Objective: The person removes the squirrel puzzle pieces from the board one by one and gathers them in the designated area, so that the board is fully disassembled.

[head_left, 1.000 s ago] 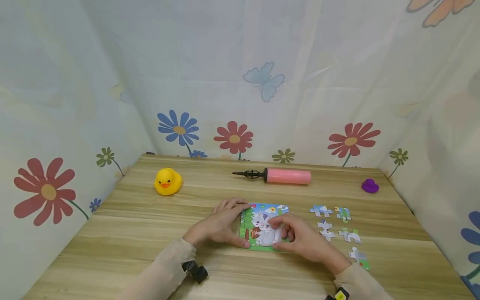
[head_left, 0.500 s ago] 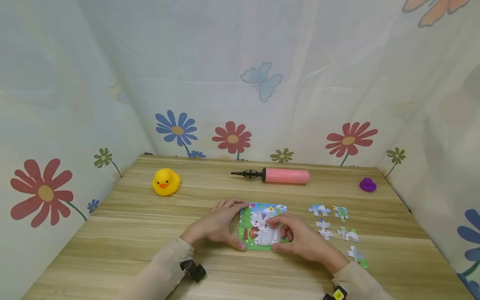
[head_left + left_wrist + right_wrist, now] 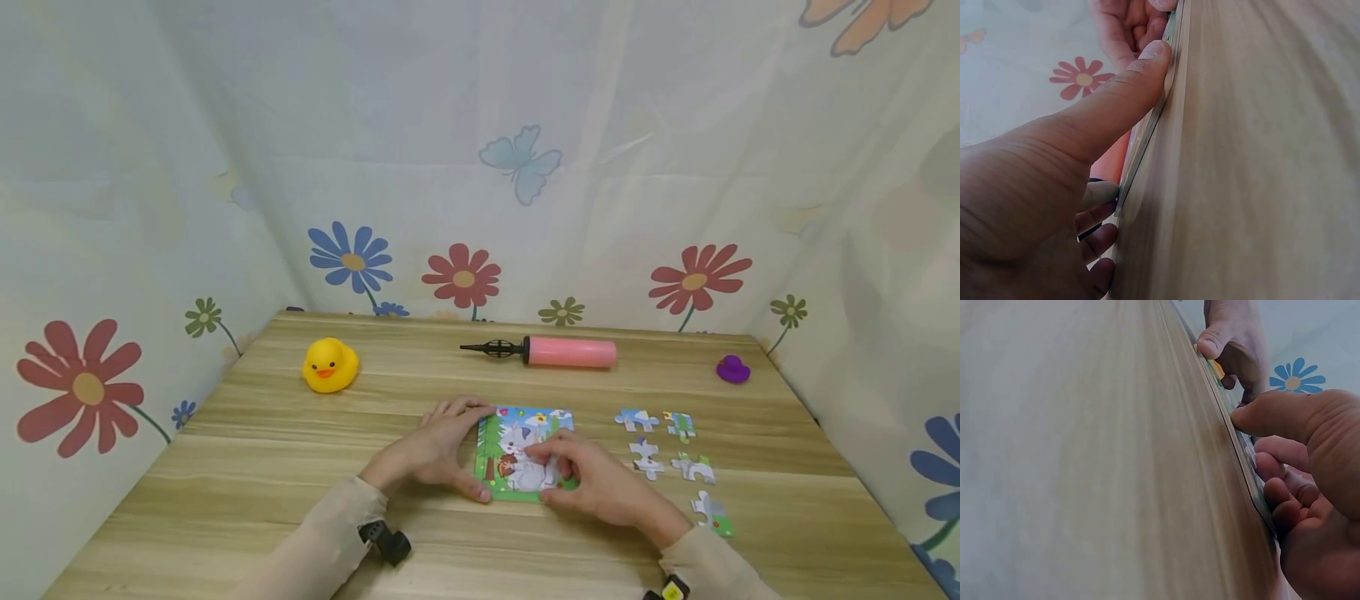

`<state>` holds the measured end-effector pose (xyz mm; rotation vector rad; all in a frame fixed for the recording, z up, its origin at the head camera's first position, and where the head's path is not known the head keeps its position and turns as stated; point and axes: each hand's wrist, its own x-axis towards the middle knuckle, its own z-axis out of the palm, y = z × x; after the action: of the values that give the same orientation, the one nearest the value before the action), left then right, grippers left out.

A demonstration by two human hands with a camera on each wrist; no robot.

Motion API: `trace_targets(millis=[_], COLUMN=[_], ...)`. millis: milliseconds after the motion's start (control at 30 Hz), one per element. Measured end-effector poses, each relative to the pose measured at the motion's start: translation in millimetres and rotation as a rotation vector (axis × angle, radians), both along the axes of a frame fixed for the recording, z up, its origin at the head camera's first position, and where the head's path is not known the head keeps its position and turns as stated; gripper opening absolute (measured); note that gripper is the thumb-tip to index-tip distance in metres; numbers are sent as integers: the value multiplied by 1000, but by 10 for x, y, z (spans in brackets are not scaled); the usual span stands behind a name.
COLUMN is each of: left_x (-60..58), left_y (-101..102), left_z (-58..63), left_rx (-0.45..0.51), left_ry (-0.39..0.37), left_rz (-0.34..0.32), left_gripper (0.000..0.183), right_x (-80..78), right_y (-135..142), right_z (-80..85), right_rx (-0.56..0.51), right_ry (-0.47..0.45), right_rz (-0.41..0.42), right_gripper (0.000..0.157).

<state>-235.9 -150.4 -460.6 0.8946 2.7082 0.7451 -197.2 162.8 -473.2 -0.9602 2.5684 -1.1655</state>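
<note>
From the head view, a thin, flat jigsaw puzzle with a white cartoon animal on green and blue (image 3: 517, 454) lies flat on the pale wood-grained surface (image 3: 225, 467), between the two hands. It sits at 3 o'clock of the left hand (image 3: 423, 454), whose fingers lie loosely spread along its left side, thumb by the near corner. It sits at 10 o'clock of the right hand (image 3: 592, 479), which covers part of its right side, index finger bent over the picture and thumb at the near edge. Whether the right fingers pinch a piece or only press, I cannot tell. The outline looks nearly square, so no long axis stands out. Five loose, knobbed cardboard puzzle pieces (image 3: 646, 457) lie from 1 to 4 o'clock of the right hand, clearly the nearer one to them.

In the left wrist view, the puzzle is almost edge-on, its rim running from 12 to 7 o'clock; the straight left thumb (image 3: 1154, 59) meets that rim, with the right hand at 12 o'clock.

In the right wrist view, the rim slants from 11 to 5 o'clock. The right thumb tip (image 3: 1239, 417) touches it, the other fingers curl inward, and the left thumb is at 12 o'clock.
</note>
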Motion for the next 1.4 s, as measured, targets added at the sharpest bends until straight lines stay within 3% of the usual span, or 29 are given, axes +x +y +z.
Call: trace_targets(millis=[367, 867, 1400], left_x=[2, 1, 1], left_y=[8, 10, 4], left_z=[-6, -14, -8], left_rx=[0, 10, 3], left_ry=[-6, -8, -5], left_rz=[12, 14, 6], left_gripper=[131, 129, 131], right_x=[17, 17, 2], right_y=[-9, -23, 1], right_z=[0, 1, 1], right_rx=[-26, -30, -33], right_ry=[-22, 0, -25], right_rz=[24, 43, 0], right_gripper=[37, 47, 41])
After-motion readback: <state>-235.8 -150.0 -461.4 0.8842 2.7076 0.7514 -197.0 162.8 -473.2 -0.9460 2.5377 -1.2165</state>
